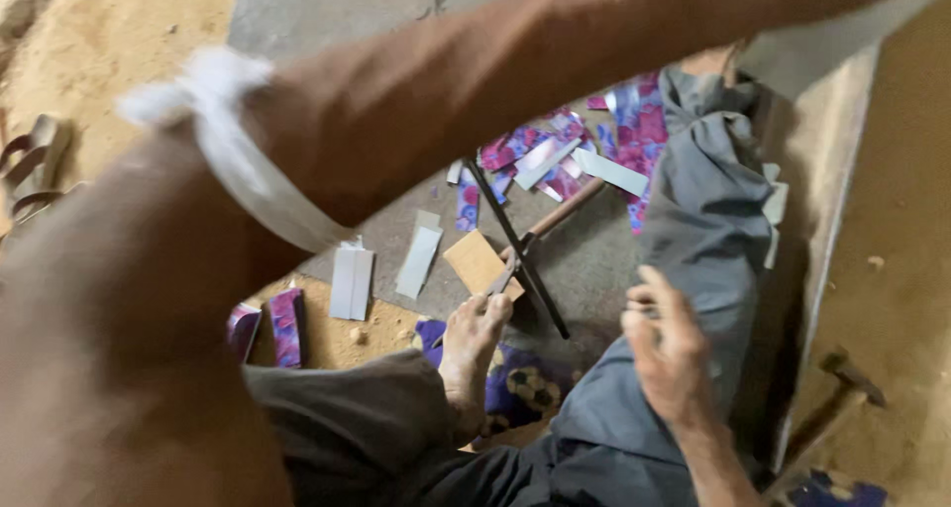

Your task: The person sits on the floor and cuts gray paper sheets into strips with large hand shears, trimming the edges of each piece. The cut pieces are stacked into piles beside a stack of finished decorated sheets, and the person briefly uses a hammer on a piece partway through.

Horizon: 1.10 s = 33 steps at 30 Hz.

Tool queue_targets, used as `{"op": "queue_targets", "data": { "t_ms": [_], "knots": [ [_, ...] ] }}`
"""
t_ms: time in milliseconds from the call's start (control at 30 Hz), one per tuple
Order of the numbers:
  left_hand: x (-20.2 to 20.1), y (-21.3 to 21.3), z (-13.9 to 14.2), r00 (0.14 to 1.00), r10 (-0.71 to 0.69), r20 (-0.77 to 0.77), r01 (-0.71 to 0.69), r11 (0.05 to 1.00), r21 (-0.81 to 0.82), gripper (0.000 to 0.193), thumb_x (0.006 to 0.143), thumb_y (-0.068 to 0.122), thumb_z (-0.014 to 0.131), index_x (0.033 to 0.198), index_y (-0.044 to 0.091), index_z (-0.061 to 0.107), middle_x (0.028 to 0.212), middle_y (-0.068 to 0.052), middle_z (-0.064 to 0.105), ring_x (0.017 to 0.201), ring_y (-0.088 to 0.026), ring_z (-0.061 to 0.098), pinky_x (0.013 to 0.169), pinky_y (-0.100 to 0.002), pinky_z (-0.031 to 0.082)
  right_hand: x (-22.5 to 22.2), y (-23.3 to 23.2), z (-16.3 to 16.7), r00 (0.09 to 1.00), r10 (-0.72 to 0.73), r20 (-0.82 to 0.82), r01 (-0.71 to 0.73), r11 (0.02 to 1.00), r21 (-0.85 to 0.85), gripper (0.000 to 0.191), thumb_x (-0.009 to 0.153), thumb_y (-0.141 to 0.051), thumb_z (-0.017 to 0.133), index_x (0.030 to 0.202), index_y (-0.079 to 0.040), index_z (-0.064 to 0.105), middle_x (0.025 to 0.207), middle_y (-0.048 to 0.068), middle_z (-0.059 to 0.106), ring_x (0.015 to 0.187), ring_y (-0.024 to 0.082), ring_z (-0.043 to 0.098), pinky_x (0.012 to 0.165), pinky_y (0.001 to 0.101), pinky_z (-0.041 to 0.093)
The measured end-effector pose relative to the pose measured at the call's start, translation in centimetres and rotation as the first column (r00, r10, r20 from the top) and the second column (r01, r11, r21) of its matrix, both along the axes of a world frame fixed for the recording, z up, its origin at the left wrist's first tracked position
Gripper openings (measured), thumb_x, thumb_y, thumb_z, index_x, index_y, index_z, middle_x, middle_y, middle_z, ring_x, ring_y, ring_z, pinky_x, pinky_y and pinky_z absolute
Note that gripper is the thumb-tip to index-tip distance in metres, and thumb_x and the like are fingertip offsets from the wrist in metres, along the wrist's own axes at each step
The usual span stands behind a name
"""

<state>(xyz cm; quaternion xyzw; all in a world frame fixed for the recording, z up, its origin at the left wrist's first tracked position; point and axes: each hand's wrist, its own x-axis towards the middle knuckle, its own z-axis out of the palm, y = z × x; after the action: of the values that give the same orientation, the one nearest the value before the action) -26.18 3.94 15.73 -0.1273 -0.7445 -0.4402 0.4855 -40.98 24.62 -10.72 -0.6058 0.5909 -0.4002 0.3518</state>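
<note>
The right hand (666, 354) rests on the grey-trousered knee (708, 240), fingers loosely together and holding nothing, near the shears (520, 245) lying on the floor (594, 259) among paper strips (555, 160), while the left arm crosses close to the camera, its fingers unseen.

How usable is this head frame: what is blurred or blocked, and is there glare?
Head view: a blurred forearm crosses close to the lens, hiding the upper left; the right hand and paper strips are fairly sharp; light is soft, no glare.
</note>
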Motion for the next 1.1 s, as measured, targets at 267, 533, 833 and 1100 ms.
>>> {"op": "queue_targets", "data": {
  "t_ms": [267,533,833,1100],
  "knots": [
    [19.3,-2.1,-0.7,0.698,0.63,0.341,-0.713,0.652,0.257,0.035,0.097,0.018,0.068,0.128,0.002,0.059,0.099,-0.006,0.068,0.089,-0.014,0.065,0.077,-0.033,0.055,12.3,-4.0,-6.0,0.907,0.242,-0.344,-0.116,0.93,0.35,0.053,0.084,-0.022,0.071,0.132,-0.005,0.059,0.123,0.023,0.063,0.114,0.043,0.062,0.094,0.0491,0.05],
    [24.4,-2.0,-27.5,0.673,0.609,0.419,-0.557,0.045,0.829,0.035,0.093,0.017,0.07,0.124,0.003,0.062,0.095,-0.004,0.068,0.082,-0.013,0.063,0.07,-0.032,0.052,11.3,-3.5,-9.7,0.931,0.244,-0.273,-0.168,0.947,0.273,0.037,0.092,-0.019,0.063,0.127,-0.007,0.062,0.124,0.02,0.064,0.116,0.042,0.061,0.097,0.0484,0.049],
    [22.1,-1.2,-28.3,0.735,0.611,0.294,-0.457,0.124,0.881,0.032,0.097,0.012,0.068,0.126,0.001,0.059,0.101,-0.007,0.068,0.091,-0.016,0.066,0.081,-0.035,0.058,8.7,-0.4,-4.1,0.936,0.316,-0.152,-0.249,0.905,0.345,0.051,0.087,-0.009,0.063,0.137,-0.006,0.056,0.132,0.019,0.06,0.125,0.038,0.057,0.103,0.0451,0.044],
    [20.6,-0.9,-28.0,0.744,0.593,0.307,-0.442,0.092,0.893,0.033,0.095,0.009,0.065,0.125,0.0,0.057,0.099,-0.01,0.068,0.087,-0.019,0.07,0.077,-0.038,0.064,8.6,-0.1,-2.0,0.935,0.308,-0.178,-0.229,0.904,0.361,0.05,0.084,-0.006,0.064,0.134,-0.005,0.059,0.132,0.015,0.063,0.127,0.033,0.059,0.106,0.0408,0.045]
  ]
}}
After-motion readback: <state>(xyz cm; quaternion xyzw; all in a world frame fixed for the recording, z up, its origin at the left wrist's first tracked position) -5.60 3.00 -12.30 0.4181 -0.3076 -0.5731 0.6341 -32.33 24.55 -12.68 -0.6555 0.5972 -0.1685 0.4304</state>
